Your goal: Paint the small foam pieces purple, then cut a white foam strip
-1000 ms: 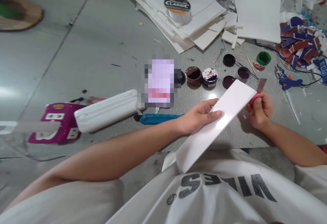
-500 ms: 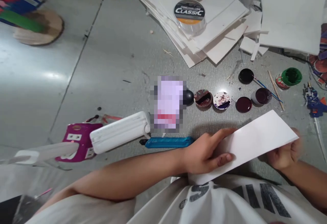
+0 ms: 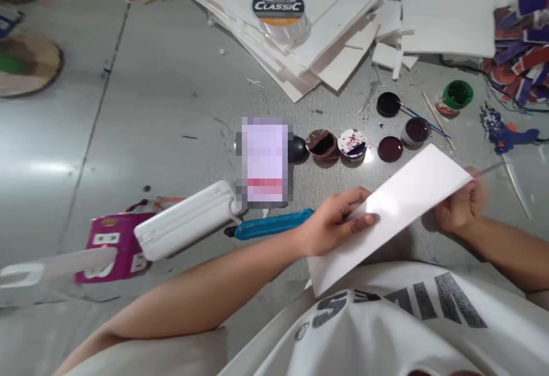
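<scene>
My left hand point(image 3: 338, 221) grips a long white strip of board point(image 3: 394, 210), thumb on its upper face and the other fingers at its far edge and beneath. The strip lies tilted across my lap, its right end higher in view. My right hand point(image 3: 461, 201) is closed at the strip's right end, its fingers blurred. A thin dark sliver sticks out to the right of those fingers; its kind cannot be made out. Beyond the strip stand an open jar of dark paint point(image 3: 417, 131) and a lid with dark red paint point(image 3: 390, 149).
A blue cutter-like tool point(image 3: 272, 224), a white folding lamp point(image 3: 189, 218) and a purple power strip point(image 3: 114, 244) lie to the left. Stacked white boards point(image 3: 326, 32) hold a line spool point(image 3: 278, 12). A green paint jar point(image 3: 457, 97) and a blue glue gun point(image 3: 510, 135) stand right.
The view has shifted right, so the floor items appear further left. The board strip is tilted more steeply. A thin dark sliver now shows beside my right hand.
</scene>
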A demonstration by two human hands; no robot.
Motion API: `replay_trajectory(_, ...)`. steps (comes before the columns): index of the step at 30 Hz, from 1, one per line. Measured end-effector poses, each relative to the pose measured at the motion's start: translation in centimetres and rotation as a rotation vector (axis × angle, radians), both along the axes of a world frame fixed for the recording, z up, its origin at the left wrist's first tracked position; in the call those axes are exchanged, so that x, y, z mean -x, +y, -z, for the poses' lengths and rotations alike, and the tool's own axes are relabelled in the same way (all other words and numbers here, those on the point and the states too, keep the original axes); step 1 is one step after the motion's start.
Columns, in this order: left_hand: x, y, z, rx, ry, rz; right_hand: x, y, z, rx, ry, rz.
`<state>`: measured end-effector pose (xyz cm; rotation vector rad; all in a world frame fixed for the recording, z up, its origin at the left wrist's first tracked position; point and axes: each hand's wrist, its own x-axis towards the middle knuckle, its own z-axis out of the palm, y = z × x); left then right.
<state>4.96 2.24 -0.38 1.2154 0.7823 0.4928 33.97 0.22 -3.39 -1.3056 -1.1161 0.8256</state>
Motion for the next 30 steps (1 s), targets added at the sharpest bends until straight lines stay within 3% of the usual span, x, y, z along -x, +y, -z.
replay_trajectory(2, -0.1, 0.5, 0.3, -0.003, -0.001, -0.016, 0.4, 1.0, 0.1, -0.136, -0.012, 0.026)
replay_trajectory(6, -0.9, 1.1, 0.9, 0.019, -0.054, -0.045, 0.6, 3.2, -0.1, -0.292, 0.033, -0.135)
replay_trajectory(14, -1.9, 1.5, 0.6, -0.051, -0.109, -0.065, -0.4, 5.7, -0.7, -0.348, -0.029, -0.225)
replay_trajectory(23, -1.4, 1.4, 0.9, -0.059, -0.13, -0.124, -2.0, 6.3, -1.3, -0.37, -0.163, -0.215)
replay_trajectory(30, -1.4, 1.5, 0.7, -0.058, -0.168, -0.145, -1.6, 5.9, -1.5, -0.376, -0.186, -0.215)
